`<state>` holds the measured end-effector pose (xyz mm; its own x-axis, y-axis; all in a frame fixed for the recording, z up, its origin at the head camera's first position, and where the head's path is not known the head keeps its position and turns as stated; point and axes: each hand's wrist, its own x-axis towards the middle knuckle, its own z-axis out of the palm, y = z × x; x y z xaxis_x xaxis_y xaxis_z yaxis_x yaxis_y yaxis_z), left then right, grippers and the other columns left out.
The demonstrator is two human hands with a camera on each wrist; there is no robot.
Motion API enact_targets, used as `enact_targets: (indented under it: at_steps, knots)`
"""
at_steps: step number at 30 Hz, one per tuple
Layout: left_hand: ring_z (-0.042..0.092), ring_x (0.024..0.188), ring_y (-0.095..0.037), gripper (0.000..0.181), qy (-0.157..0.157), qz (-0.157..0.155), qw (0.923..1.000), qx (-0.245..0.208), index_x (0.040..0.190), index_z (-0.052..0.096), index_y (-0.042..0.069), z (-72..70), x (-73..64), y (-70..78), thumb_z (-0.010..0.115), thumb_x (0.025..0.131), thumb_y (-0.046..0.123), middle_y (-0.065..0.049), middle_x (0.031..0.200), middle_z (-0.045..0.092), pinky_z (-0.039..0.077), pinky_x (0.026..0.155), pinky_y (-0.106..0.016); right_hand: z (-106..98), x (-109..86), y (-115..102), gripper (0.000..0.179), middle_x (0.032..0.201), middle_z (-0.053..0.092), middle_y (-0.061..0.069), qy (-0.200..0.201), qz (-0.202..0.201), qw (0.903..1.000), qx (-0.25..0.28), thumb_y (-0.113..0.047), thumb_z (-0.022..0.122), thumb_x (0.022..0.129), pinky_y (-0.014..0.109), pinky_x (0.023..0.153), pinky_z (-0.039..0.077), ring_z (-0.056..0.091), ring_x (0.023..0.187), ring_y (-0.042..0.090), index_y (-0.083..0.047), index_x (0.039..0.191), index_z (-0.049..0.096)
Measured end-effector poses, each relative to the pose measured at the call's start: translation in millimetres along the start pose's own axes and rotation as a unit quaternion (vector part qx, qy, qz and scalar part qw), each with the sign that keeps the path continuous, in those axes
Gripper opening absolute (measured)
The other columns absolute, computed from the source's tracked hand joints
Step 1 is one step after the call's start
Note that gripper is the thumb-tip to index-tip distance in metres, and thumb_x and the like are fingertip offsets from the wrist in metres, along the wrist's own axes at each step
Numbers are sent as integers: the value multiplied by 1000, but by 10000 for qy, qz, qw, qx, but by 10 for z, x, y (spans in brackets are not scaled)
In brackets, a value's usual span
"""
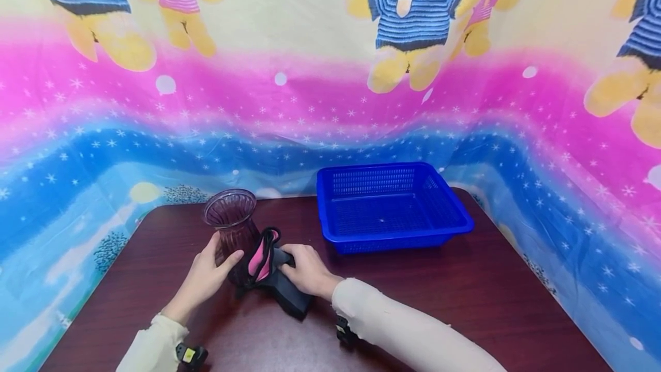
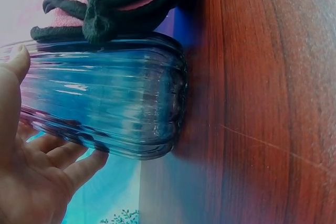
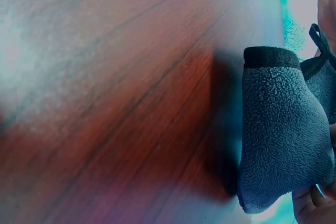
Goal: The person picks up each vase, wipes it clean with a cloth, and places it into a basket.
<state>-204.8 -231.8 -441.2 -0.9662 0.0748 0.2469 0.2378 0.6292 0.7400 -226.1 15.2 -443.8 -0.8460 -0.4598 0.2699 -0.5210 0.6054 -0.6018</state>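
Note:
A purple-tinted ribbed glass vase point(image 1: 236, 238) with a flared rim stands at the left of the table, tilted slightly in the head view. My left hand point(image 1: 205, 276) grips its side, thumb on the near face and fingers round the far side, as the left wrist view shows. My right hand point(image 1: 308, 270) pinches a folded cloth point(image 3: 281, 129), grey and fuzzy on one face, pink on the other, with black edging. In the left wrist view the cloth lies right along the vase's side. Part of the cloth hangs down close over the table.
A blue plastic basket point(image 1: 395, 241) with slotted walls sits at the back right of the dark reddish wood table point(image 1: 454, 303). A printed curtain point(image 1: 289, 102) with bears and snowflakes surrounds the table's back and sides. Dark wrist devices point(image 1: 191, 356) sit at both cuffs.

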Motion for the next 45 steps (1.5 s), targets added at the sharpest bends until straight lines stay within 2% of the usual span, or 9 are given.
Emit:
enact_targets:
  at_steps: [16,27,35,45]
  knots:
    - [50,135,-50,76,-6,-30,10000,40,155,23,-7,-1,-3,12,60,102,32,-40,147,44,47,104,-57,-142,-80,46,14,89,71,-8,-130,-71,9999,-47,-14,71,90,16,69,46,56,76,3,-17,104,74]
    - [50,135,-48,75,49,12,10000,-12,155,24,-7,10,-5,-4,61,102,31,-39,145,46,47,104,-56,-263,-151,63,16,100,75,-7,-324,-154,9989,-313,-17,69,94,22,82,54,63,87,3,-17,110,74]
    - [50,135,-48,75,26,14,10000,-49,155,23,-7,9,-3,-12,61,102,31,-39,146,45,47,105,-56,-334,-222,71,14,102,76,-6,-520,-343,9969,-483,-16,69,95,21,85,54,64,91,2,-17,107,75]
    - [47,137,-49,79,-26,-20,10000,-27,156,20,-8,-2,-1,-18,60,102,32,-40,149,42,46,105,-56,-451,-317,87,18,105,76,-4,-736,-456,9934,-752,-11,69,93,27,89,56,69,98,7,-15,110,74]
